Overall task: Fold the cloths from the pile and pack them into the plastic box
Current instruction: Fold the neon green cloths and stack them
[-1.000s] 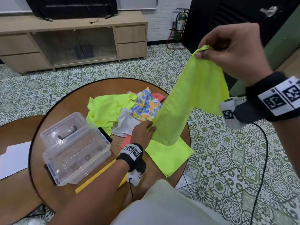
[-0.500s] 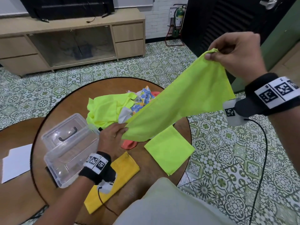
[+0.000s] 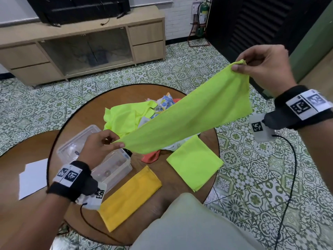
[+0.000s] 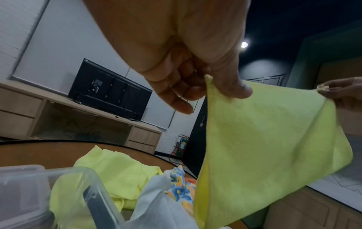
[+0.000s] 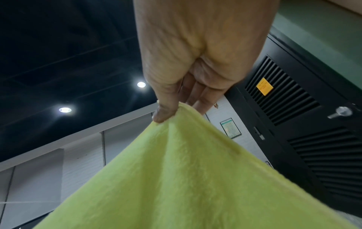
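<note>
A neon yellow-green cloth point(image 3: 194, 112) point(image 4: 264, 142) point(image 5: 176, 178) is stretched in the air above the round table point(image 3: 86, 112). My left hand point(image 3: 102, 143) point(image 4: 205, 86) pinches its lower left corner over the clear plastic box point(image 3: 108, 166) point(image 4: 39, 193). My right hand point(image 3: 259, 64) point(image 5: 172, 108) pinches the opposite corner, high at the right. The pile point(image 3: 129, 116) of neon, floral and white cloths lies behind on the table. A folded neon cloth point(image 3: 194, 161) and a folded yellow cloth point(image 3: 129, 197) lie at the table's front.
An orange cloth point(image 3: 151, 156) lies between the box and the folded neon cloth. A white sheet of paper point(image 3: 32, 177) rests on a second table at the left. A cable point(image 3: 288, 177) hangs from my right wrist. A wooden cabinet point(image 3: 81, 46) stands on the tiled floor behind.
My left hand slid left along the cloth's edge to a corner and lifted off the table. My right hand moved right and a little down, so the cloth now hangs stretched between both hands.
</note>
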`<state>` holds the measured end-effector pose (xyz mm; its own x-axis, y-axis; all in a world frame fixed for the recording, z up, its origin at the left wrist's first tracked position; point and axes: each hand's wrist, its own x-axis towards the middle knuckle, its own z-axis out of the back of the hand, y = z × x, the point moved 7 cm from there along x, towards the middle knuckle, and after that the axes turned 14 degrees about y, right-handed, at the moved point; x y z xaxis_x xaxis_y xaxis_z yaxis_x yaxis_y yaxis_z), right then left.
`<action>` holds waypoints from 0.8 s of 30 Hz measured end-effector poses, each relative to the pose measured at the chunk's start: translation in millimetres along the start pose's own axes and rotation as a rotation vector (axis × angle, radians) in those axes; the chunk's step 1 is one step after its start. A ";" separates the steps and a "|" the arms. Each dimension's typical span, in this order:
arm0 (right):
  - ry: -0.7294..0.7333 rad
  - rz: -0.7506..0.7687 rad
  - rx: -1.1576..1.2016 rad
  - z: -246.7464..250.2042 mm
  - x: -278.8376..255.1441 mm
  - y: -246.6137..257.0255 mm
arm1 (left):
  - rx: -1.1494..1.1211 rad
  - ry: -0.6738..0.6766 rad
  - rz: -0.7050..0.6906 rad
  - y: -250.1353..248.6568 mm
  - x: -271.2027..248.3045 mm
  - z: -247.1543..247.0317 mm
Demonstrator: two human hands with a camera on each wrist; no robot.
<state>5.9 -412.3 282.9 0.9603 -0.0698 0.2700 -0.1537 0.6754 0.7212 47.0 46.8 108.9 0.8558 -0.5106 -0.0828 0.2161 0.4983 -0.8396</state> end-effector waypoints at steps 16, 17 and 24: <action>-0.083 -0.060 0.285 -29.4 -26.3 -50.4 | 0.369 -0.166 -0.277 -48.9 -9.0 29.8; -0.080 -0.066 0.295 -30.9 -26.4 -52.7 | 0.419 -0.111 -0.312 -51.4 -8.9 26.7; -0.053 -0.062 0.304 -48.7 -24.9 -48.2 | 0.636 0.108 -0.339 -43.6 -7.6 8.9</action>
<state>0.8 -407.4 210.4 0.9578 -0.1476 0.2465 -0.1652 0.4191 0.8928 35.2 35.2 150.9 0.6494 -0.7590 0.0459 0.7204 0.5948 -0.3568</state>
